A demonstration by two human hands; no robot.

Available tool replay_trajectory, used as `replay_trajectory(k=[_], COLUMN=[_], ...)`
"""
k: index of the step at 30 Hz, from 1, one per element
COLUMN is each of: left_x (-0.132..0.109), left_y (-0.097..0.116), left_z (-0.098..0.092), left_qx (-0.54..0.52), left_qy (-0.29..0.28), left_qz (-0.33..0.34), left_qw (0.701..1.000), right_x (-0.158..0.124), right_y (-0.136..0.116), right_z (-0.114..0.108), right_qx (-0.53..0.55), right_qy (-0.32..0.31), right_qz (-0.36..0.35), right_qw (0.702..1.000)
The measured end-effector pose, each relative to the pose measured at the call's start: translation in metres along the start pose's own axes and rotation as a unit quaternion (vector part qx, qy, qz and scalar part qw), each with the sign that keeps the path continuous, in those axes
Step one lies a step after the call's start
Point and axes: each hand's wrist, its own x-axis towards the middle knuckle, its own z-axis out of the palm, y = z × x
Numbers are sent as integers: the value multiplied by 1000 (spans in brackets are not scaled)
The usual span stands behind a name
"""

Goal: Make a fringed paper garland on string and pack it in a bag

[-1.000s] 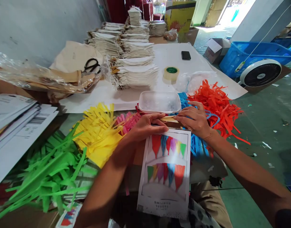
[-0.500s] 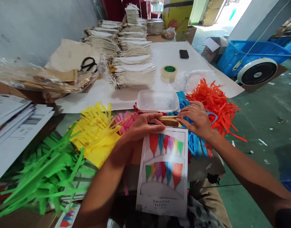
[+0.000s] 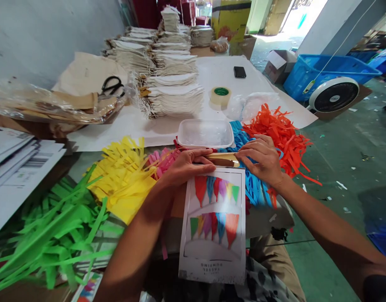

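Note:
A printed card [image 3: 213, 256] with pictures of coloured tassel bunting hangs upside down over the near table edge. My left hand [image 3: 191, 163] pinches its top edge and the near end of a brown paper flap [image 3: 223, 159]. With thumb and fingers together, my right hand [image 3: 262, 158] grips the flap's right end. Around my hands lie yellow [image 3: 123, 178], pink [image 3: 163, 160], blue [image 3: 256, 184] and red [image 3: 275, 130] fringed paper. Green fringed paper [image 3: 57, 230] lies at the lower left.
A clear plastic tray [image 3: 205, 133] stands just beyond my hands. Behind it are a tape roll [image 3: 220, 97], a phone [image 3: 240, 72], stacked white bundles [image 3: 176, 100] and black scissors [image 3: 112, 85]. A fan [image 3: 334, 97] and blue crate [image 3: 331, 71] are at the right.
The view has shifted slightly, so most things sit a little further left. The brown flap shows a wider opening between my hands; both hands keep their grip.

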Motion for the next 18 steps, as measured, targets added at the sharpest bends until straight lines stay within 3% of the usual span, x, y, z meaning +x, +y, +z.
replay_trajectory(k=[8,18], left_x=[-4,-19], left_y=[10,46], left_z=[3,48], left_qx=[-8,-64], left_qy=[-19,-80], left_qz=[12,15], left_qw=[1000,995], right_x=[9,12], right_y=[-1,-21], right_z=[-7,-74], right_qx=[143,175], right_qy=[-78,-81], right_qz=[130,212], right_qw=[978,958])
